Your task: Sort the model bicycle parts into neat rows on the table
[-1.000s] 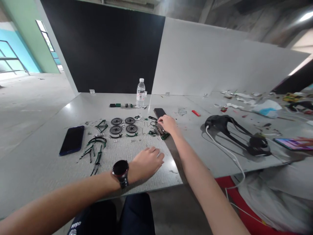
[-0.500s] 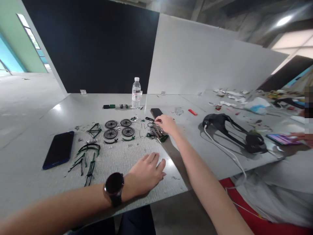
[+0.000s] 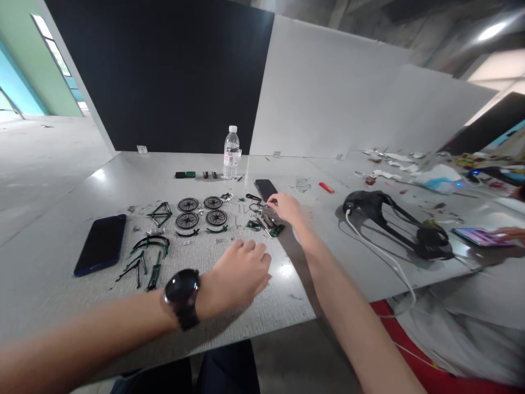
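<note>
Lying scattered on a grey desk (image 3: 135, 169) were the small parts of a model kit. The left hand (image 3: 240, 271), with a black watch (image 3: 182, 295) on its wrist, was laid palm down on the desk, fingers loosely spread and nothing held. The right hand (image 3: 287, 208) was stretched farther out, its fingertips curled down onto a cluster of small metal and green pieces (image 3: 264, 221). Whether a piece was pinched could not be told, as the pieces were too small.

A black phone (image 3: 266, 189) was seen just behind that hand. Left of the cluster, four black spoked wheels (image 3: 200, 210) were set in a square. A green triangular frame (image 3: 159, 213) and curved green-black strips (image 3: 150, 251) were laid beyond them, with a dark blue phone (image 3: 100, 243) at the far left. A water bottle (image 3: 231, 160) was stood upright at the back.

To the right, a black headset (image 3: 394, 219) was laid, and another person's hand (image 3: 511, 234) was seen on a lit screen (image 3: 478, 236).
</note>
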The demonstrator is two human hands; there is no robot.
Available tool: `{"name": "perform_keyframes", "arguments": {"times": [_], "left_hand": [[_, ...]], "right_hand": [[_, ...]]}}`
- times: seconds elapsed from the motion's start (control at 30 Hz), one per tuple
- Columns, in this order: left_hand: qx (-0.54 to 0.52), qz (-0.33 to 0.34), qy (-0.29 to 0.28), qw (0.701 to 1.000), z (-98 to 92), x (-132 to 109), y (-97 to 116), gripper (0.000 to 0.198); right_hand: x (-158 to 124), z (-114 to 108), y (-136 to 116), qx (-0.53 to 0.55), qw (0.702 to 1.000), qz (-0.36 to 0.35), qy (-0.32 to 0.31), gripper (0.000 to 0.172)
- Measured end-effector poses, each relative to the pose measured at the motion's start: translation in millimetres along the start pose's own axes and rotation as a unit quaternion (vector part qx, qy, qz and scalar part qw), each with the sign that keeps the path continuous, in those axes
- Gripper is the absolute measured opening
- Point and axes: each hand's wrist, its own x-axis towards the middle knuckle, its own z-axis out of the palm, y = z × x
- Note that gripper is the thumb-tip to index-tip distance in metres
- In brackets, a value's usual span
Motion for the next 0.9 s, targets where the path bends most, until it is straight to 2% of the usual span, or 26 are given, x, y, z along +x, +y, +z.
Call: {"name": "perform_keyframes", "arguments": {"times": [0.1, 0.23, 0.3, 0.33, 0.43, 0.63, 0.8, 0.9], "left_hand": [[-0.007, -0.036, -0.030, 0.999, -7.1, 23, -33, 0.031], [0.003, -0.075, -0.031, 0.997, -1.0, 68, -73, 0.027], [0.009, -0.093, -0.028, 0.995, 5.3, 90, -83, 0.028], [0.011, -0.099, -0.026, 0.995, 8.5, 99, -85, 0.036], [0.003, -0.104, -0.021, 0.994, 17.0, 121, -88, 0.040], [-0.021, -0.125, -0.047, 0.991, 28.8, 137, -93, 0.036], [-0.043, -0.142, -0.058, 0.987, 30.9, 137, -99, 0.036], [-0.058, -0.148, -0.050, 0.986, 25.2, 134, -103, 0.036]], "right_hand": [[0, 0, 1, 0.011, 1.000, -0.002, 0.002, 0.024], [3, 3, 3, 0.024, 1.000, 0.005, -0.003, 0.024], [4, 5, 3, 0.029, 1.000, 0.011, -0.006, 0.023], [4, 5, 3, 0.030, 0.999, 0.013, -0.006, 0.023], [2, 4, 5, 0.031, 0.999, 0.010, -0.009, 0.025], [1, -2, 18, 0.031, 0.999, 0.009, -0.015, 0.032], [0, -5, 27, 0.047, 0.998, -0.007, -0.052, 0.020], [0, -6, 26, 0.058, 0.996, -0.012, -0.070, 0.013]]}}
